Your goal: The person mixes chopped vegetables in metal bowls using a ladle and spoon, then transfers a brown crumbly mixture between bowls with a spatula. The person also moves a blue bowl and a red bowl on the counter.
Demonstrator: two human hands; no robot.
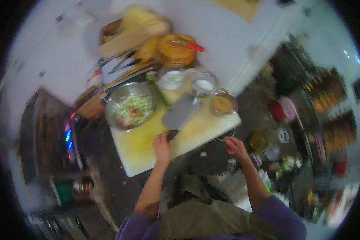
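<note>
A broad-bladed cleaver [180, 115] lies across the yellow-stained white cutting board [138, 159]. At its dark handle is my left hand [162, 148], fingers closed around the end. My right hand [236, 147], off the board's right edge, pinches a thin, pale, curved rim [220, 138]; blur hides what it belongs to. A steel bowl [109, 112] at the board's left holds chopped pale-green vegetables [135, 106] with a brownish powder on top. A green stalk [160, 91] stretches from behind the bowl towards the blade.
Along the board's far side stand a clear bowl of white powder [204, 85], a bowl of tan powder [223, 104] and another clear bowl [172, 78]. Behind them are a round wooden item [177, 51] with a red-handled tool [195, 47] and a box [135, 39]. Vegetable scraps [289, 165] lie right.
</note>
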